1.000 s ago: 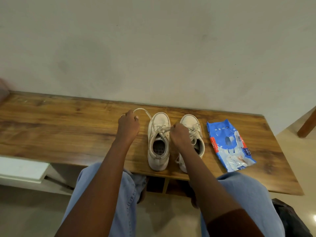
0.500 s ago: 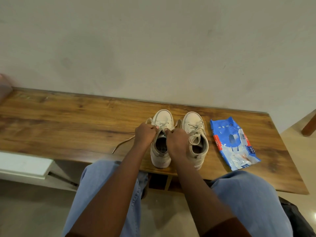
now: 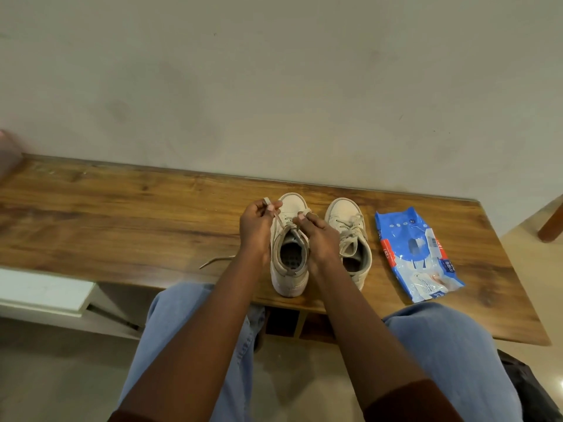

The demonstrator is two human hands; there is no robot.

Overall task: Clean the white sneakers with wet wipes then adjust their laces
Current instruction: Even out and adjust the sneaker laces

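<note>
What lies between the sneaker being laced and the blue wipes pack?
The other white sneaker, upright on the wooden table, toe toward the wall; nothing else, per the head view.

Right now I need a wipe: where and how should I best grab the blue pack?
Probably pinch the pack by its thin near end, right hand, once off the lace, coming from the table's front edge: it lies flat, lengthwise, that sealed end nearest you.
</note>
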